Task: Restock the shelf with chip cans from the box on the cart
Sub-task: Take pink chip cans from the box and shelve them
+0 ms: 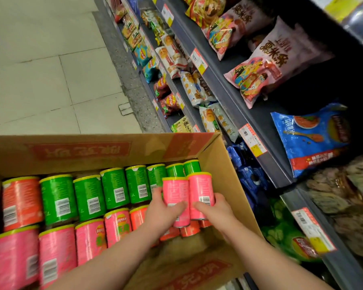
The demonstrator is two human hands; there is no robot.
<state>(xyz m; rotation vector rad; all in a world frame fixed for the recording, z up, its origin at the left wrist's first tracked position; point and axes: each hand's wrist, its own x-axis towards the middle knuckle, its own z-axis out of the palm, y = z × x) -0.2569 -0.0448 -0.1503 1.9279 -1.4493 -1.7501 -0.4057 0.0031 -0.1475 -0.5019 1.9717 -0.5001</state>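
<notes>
Lower centre: left can [175, 195] is clasped in left hand [165, 209], right can [200, 191] in right hand [215, 208]; likely light, slick, best gripped mid-body.

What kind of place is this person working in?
Most likely a shop's snack aisle: dark shelves hold bagged snacks, price tags line the shelf edges, and an open cardboard box of chip cans sits beside them.
</notes>
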